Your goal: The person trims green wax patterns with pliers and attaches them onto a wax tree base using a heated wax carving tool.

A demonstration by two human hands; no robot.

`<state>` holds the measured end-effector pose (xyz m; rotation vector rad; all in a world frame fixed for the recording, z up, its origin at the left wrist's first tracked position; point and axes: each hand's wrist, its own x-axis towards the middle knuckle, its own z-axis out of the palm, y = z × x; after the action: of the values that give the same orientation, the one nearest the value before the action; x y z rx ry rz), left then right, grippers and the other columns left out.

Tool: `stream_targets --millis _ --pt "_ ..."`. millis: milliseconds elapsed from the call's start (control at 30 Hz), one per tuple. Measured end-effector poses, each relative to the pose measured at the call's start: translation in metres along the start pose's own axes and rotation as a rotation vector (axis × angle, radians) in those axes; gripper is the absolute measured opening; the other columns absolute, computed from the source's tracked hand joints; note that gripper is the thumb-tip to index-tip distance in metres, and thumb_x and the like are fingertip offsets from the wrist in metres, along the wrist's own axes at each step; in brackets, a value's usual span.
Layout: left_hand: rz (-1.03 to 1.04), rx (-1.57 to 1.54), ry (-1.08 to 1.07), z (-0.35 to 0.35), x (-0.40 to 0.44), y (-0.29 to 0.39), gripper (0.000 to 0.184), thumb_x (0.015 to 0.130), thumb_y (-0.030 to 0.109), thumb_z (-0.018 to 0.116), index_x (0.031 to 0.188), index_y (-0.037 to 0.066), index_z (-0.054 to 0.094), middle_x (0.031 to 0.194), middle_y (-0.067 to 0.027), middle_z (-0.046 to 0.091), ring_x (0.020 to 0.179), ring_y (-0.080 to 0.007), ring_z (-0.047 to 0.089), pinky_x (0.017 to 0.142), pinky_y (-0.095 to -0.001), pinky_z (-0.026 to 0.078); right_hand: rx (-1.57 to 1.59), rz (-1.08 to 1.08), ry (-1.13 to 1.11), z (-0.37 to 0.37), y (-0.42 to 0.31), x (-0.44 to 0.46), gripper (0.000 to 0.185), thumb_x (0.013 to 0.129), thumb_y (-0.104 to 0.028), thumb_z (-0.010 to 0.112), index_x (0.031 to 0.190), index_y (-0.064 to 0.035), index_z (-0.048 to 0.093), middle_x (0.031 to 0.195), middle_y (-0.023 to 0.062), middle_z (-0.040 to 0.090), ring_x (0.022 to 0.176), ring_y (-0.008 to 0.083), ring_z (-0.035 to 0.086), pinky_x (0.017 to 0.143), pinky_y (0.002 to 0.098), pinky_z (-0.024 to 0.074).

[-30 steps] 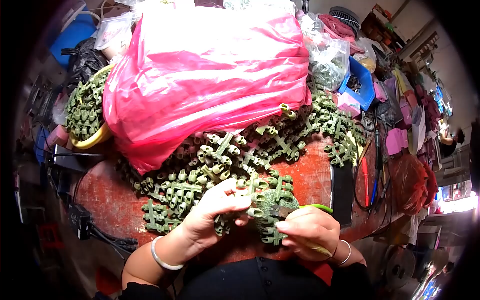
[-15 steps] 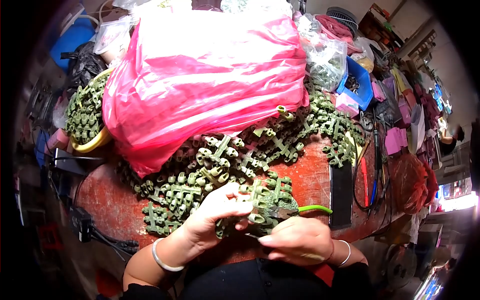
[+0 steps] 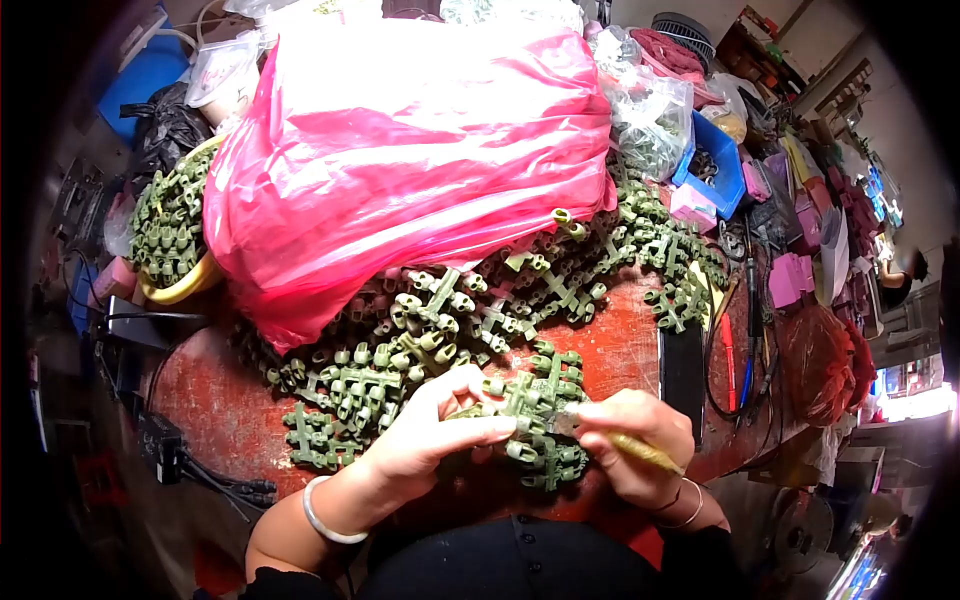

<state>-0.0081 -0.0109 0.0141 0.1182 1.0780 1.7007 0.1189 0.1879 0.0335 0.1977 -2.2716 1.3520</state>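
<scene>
My left hand (image 3: 445, 425) is closed around a green branched piece (image 3: 515, 400) with small cup-shaped ends, pinching it between thumb and fingers. In my right hand (image 3: 635, 440) is a knife (image 3: 648, 453) with a yellowish handle. Its short grey blade points left and appears to touch the green pieces, though the exact contact is unclear. More green pieces (image 3: 548, 462) lie just beneath and beside the held one. Another green cluster (image 3: 318, 437) rests on the table left of my left hand.
A large pink plastic bag (image 3: 400, 190) lies over a heap of similar green pieces (image 3: 560, 290) on the worn red table (image 3: 210, 400). A yellow-rimmed basket (image 3: 180, 290) stands left. On the right are a dark flat slab (image 3: 683, 375), a red pen-like tool (image 3: 728, 360) and a blue bin (image 3: 720, 165).
My right hand has moved up and to the right, bringing the blade to the green pieces. A bright green handle seen on the table is now out of sight. My left hand barely moved.
</scene>
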Motion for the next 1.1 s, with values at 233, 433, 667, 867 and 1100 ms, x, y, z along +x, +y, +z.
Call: stream_targets --millis 233,433,667,867,1100 --pt "0.109 0.408 -0.180 -0.003 0.002 -0.010 0.021 0.086 0.008 0.076 0.094 0.008 0.058 0.096 -0.0004 0.062 0.088 -0.0062 0.058 0.072 -0.0243 0.049 -0.069 0.096 -0.101 -0.002 0.002 0.002 0.027 0.086 0.001 0.072 0.112 -0.0053 0.070 0.097 0.0131 0.070 0.085 0.0229 0.070 0.074 0.0305 0.0550" --pt "-0.009 0.166 -0.095 0.004 0.000 0.002 0.035 0.087 0.007 0.069 0.122 0.002 0.062 0.102 -0.0050 0.064 0.081 -0.0095 0.057 0.068 -0.0239 0.047 0.010 0.234 -0.044 -0.005 0.000 0.000 0.026 0.083 0.007 0.071 0.107 -0.0043 0.072 0.095 0.0125 0.069 0.087 0.0219 0.069 0.077 0.0300 0.0536" --pt "-0.065 0.104 -0.149 -0.004 0.001 0.002 0.038 0.091 0.014 0.068 0.127 0.006 0.061 0.107 -0.0054 0.067 0.094 -0.0111 0.063 0.072 -0.0250 0.051 -0.015 0.292 -0.001 -0.002 -0.001 0.000 0.022 0.084 0.007 0.072 0.104 -0.0020 0.071 0.094 0.0112 0.069 0.084 0.0183 0.069 0.075 0.0275 0.0530" --pt "-0.076 0.072 -0.094 0.000 0.002 0.003 0.037 0.090 0.014 0.068 0.124 0.001 0.062 0.102 -0.0073 0.070 0.087 -0.0097 0.062 0.069 -0.0240 0.051 -0.061 0.252 -0.017 -0.001 -0.002 0.000 0.023 0.083 0.006 0.073 0.105 -0.0020 0.071 0.094 0.0118 0.068 0.083 0.0188 0.069 0.073 0.0274 0.0531" --pt "-0.097 0.051 -0.045 -0.006 0.002 -0.001 0.030 0.091 0.015 0.066 0.117 -0.001 0.066 0.092 -0.0044 0.069 0.073 -0.0090 0.060 0.065 -0.0240 0.050 -0.081 0.258 0.011 -0.008 -0.001 -0.003 0.037 0.097 -0.034 0.064 0.119 -0.0038 0.068 0.086 0.0074 0.061 0.071 0.0177 0.058 0.064 0.0293 0.0472"
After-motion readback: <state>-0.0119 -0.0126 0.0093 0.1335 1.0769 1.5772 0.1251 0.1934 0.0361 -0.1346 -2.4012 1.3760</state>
